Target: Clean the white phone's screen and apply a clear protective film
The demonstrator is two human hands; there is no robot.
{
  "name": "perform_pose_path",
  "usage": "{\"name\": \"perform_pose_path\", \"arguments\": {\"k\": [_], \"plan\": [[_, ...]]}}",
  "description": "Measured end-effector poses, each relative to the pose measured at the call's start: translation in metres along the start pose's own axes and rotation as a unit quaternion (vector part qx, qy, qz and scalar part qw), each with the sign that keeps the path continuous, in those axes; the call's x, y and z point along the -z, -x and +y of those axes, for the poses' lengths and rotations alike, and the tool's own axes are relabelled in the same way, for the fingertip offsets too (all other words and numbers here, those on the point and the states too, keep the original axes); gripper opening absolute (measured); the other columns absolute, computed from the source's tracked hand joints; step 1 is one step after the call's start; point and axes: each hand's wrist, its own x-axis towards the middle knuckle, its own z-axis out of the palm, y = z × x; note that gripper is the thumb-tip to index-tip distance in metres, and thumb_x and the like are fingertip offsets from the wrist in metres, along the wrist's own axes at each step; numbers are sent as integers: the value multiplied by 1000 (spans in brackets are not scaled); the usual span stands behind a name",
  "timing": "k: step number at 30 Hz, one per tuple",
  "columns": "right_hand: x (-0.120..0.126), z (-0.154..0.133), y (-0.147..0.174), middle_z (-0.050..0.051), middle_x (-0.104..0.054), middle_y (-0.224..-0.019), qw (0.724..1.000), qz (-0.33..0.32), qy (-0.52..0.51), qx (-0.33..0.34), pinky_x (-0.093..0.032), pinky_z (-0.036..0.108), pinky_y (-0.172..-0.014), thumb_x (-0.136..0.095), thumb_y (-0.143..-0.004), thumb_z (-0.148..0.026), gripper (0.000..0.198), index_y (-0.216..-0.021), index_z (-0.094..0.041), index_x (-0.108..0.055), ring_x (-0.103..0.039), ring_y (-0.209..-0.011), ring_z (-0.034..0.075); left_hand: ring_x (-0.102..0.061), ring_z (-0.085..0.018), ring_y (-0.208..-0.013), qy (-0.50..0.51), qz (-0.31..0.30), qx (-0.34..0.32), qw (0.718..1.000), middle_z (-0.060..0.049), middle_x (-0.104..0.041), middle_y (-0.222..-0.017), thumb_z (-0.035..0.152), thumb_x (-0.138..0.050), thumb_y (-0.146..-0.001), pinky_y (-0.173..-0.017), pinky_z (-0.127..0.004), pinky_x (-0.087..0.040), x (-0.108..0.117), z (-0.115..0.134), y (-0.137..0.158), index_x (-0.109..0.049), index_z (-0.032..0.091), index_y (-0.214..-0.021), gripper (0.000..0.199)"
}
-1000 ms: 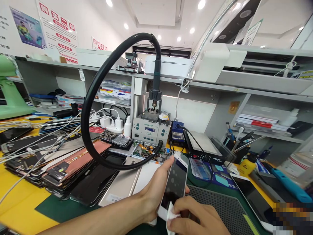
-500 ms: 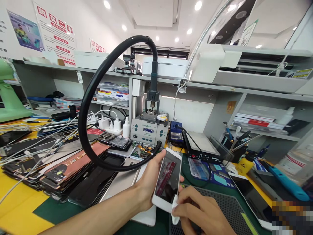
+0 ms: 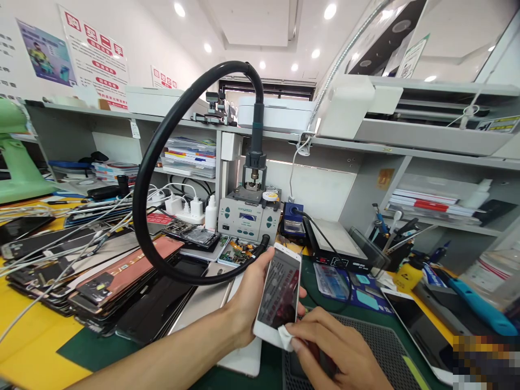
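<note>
A white smartphone (image 3: 278, 295) with a dark, reflective screen is tilted up in my left hand (image 3: 246, 303), whose fingers wrap round its back and show at its right edge. My right hand (image 3: 339, 349) pinches a small white wipe (image 3: 285, 337) between thumb and fingers. The wipe touches the phone's lower right corner and bottom edge. Beneath my right hand lies a dark perforated mat (image 3: 377, 346). Under my left wrist, another pale phone (image 3: 244, 357) rests on the green work mat (image 3: 91, 352).
A black hose (image 3: 140, 179) loops from a hot-air station (image 3: 244, 219) close beyond my left hand. Stacks of phones and phone parts (image 3: 122, 276) with loose white cables cover the left. On the right lie a white-framed phone (image 3: 418, 325), a yellow bottle (image 3: 408, 273) and a blue-handled tool (image 3: 481, 306).
My right hand has shifted slightly up and left, bringing the wipe from beside the phone's lower right corner onto its lower front. My left hand still holds the phone; the screen's reflection differs.
</note>
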Motion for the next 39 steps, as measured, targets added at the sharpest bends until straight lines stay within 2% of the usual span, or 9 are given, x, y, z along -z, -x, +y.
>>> {"name": "perform_pose_path", "arguments": {"k": [8,14,20,24,26,30,36,39], "plan": [[0,5,3,6,-64,-85,1000,-5,-2,-29,-47,25,-57,-51,-96,-10,19,-108,-22,-60,-65,-75,18,-66,-22,-66,-7,13,-1,1000,-14,-72,-86,71,-43,-88,-61,-31,-51,-1,-2,2,-73,7,-89,70],[1,9,3,6,-63,-88,999,1,0,-41,-49,25,-59,-49,-98,-12,20,-111,-21,-61,-63,-71,16,-64,-21,-65,-17,37,2,999,-14,-72,-85,70,-43,-89,-64,-31,-52,-5,-3,2,-73,5,-92,72],[3,11,-1,4,-62,-84,998,27,7,-63,-55,29,-76,-48,-99,-15,17,-107,-21,-62,-65,-78,17,-68,-21,-70,9,25,13,1000,-11,-73,-83,66,-47,-90,-67,-28,-52,-10,-4,7,-72,12,-95,59],[5,13,-1,4,-61,-85,996,27,-5,-87,-52,27,-62,-46,-101,-15,19,-109,-21,-61,-66,-69,16,-69,-22,-67,1,9,4,1000,-7,-73,-76,62,-48,-92,-65,-30,-53,-13,-4,8,-70,16,-98,51],[6,15,-1,3,-60,-87,994,27,-27,-99,-51,26,-59,-44,-101,-16,19,-111,-21,-60,-64,-62,13,-69,-24,-65,-16,-1,24,1000,-8,-72,-73,65,-43,-92,-64,-32,-54,-12,-5,8,-69,16,-97,56],[7,19,-1,2,-58,-85,991,38,-49,-116,-50,26,-58,-44,-103,-17,19,-113,-21,-59,-63,-61,12,-68,-25,-60,-55,-9,52,997,-10,-71,-68,72,-34,-91,-65,-35,-54,-10,-6,7,-69,13,-96,69],[11,24,-3,3,-61,-86,990,67,33,-124,-45,27,-56,-49,-102,-22,15,-110,-23,-62,-60,-66,15,-67,-25,-59,-92,-12,75,993,-13,-69,-65,79,-25,-88,-68,-34,-52,-8,-7,6,-70,11,-93,82],[13,26,-6,0,-60,-79,986,78,45,-142,-45,27,-56,-51,-102,-26,15,-108,-24,-63,-58,-63,15,-67,-25,-62,-105,-18,91,990,-17,-70,-69,83,-21,-85,-71,-35,-51,-7,-7,5,-71,7,-90,90]]}}
